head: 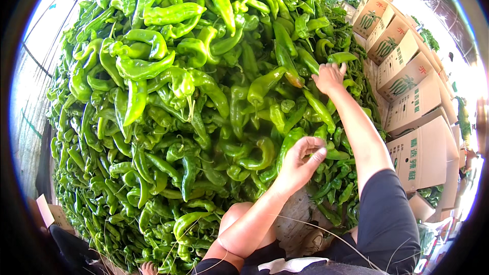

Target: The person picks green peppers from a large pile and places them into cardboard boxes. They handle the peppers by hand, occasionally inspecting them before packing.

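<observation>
A large heap of long green peppers [160, 95] fills the picture before me. Low on the heap's right side, my left hand [303, 158] hovers by a bright green pepper [289, 147], its fingers curled and apart with nothing visible in them. Farther up and to the right, my right hand [330, 76] reaches over the heap's edge. Its fingers are spread beside a short green pepper [342, 57]; whether they touch it is unclear. A pepper with a reddish-brown patch [295, 79] lies just left of that hand.
Cardboard boxes [420, 156] printed with peppers and writing stand in a row along the right. Another box [57, 215] is at lower left, near a person's dark-clothed limb [70, 248] and a hand [148, 268]. My knee [238, 214] and shoe [312, 241] are below.
</observation>
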Demonstrator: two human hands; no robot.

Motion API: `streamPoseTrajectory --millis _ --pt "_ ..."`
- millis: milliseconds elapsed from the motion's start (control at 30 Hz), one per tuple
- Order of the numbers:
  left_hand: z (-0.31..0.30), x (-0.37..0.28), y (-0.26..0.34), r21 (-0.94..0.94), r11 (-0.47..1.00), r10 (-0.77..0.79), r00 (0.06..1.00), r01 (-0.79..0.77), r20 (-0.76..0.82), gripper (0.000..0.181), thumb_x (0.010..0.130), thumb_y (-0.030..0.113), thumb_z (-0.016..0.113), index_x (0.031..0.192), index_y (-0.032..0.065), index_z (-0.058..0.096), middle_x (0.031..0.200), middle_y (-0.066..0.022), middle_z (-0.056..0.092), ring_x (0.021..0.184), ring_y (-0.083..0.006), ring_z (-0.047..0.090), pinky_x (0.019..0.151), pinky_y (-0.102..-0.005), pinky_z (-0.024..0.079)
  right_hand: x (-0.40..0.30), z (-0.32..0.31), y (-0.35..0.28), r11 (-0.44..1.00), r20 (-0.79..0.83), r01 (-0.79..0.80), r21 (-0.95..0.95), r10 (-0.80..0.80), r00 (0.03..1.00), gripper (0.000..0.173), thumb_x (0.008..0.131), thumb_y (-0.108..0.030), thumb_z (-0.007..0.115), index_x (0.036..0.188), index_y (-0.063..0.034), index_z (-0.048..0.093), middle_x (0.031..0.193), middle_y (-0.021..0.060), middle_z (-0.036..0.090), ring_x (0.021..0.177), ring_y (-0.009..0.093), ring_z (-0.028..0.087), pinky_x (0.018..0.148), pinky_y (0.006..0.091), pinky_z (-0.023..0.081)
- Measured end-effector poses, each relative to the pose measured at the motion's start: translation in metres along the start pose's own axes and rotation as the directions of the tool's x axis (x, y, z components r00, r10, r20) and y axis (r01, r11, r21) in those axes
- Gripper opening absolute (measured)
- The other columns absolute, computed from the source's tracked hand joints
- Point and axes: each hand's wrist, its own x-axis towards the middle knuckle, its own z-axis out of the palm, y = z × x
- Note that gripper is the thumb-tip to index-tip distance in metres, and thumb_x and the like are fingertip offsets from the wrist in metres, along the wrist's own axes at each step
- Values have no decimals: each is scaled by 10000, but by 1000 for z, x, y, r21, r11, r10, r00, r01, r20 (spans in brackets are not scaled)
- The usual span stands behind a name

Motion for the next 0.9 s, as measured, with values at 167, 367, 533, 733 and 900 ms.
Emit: streamPoseTrajectory --millis 167,367,533,733,900 --pt "-12 9 4 -205 978 -33 938 -41 -345 478 915 185 674 1304 -8 474 1183 -99 591 1151 -207 541 996 -335 435 -125 20 31 675 148 -124 728 22 989 511 963 -496 458 1131 -25 564 1065 192 621 1079 355 560 951 496 413" --pt "-32 10 20 -474 880 -219 867 -23 -448 420 886 215 692 1207 2 527 958 -85 599 897 -201 591 735 -356 510 -187 -23 7 345 -119 358 868 -555 823 611 1000 -552 300 993 -29 615 989 190 640 934 326 625 868 436 497" --pt "-28 13 28 -721 667 -230 868 -189 -440 396 873 194 686 1192 45 506 900 -61 583 856 -195 575 741 -334 494 2 27 55 978 -474 173 119 -97 875 430 928 -167 555 1345 -118 460 1269 129 558 1216 281 513 957 466 457" --pt "-36 6 26 -679 731 -253 897 -68 -362 429 874 175 674 1231 58 469 964 -94 557 764 -172 565 666 -350 501 6 41 41 993 -9 33 -112 -34 999 521 940 -179 572 1370 17 353 1261 243 545 1080 379 603 994 491 440" --pt "-29 10 18 -683 731 -266 923 5 -278 550 867 112 605 1358 1 383 1187 -170 537 1057 -261 587 880 -393 504 -116 40 109 835 16 33 549 -50 999 437 983 -262 506 1275 57 445 882 171 635 764 295 640 707 416 512"
